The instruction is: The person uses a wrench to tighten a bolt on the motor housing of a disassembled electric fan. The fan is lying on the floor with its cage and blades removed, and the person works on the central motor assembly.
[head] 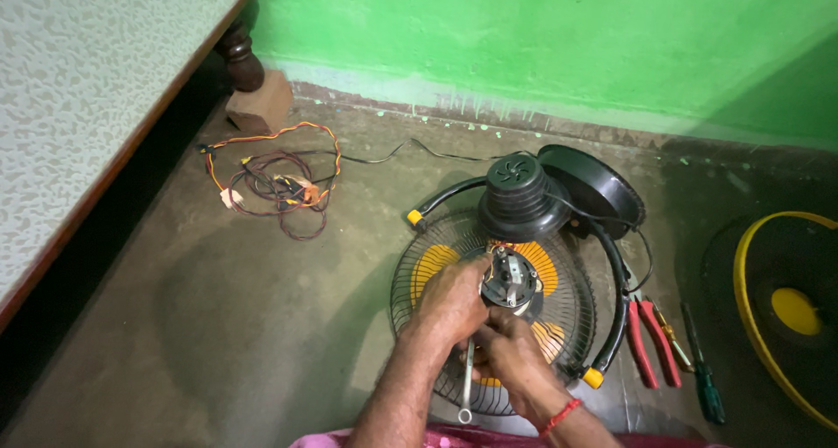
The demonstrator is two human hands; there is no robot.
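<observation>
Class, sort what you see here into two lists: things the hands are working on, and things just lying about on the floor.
In hand:
left hand on the fan motor
right hand by the spanner
fan guard beneath

Lying about:
red pliers
green screwdriver
wire bundle
black motor cover
yellow-rimmed guard

Left hand and right hand close together, fingers curled

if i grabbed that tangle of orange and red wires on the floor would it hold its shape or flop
The wire bundle would probably flop: it lies in loose, uneven loops of thin strands on the floor. It looks light for its spread. Small connectors hang among the loops, so it would likely snag and trail rather than lift cleanly.
</observation>
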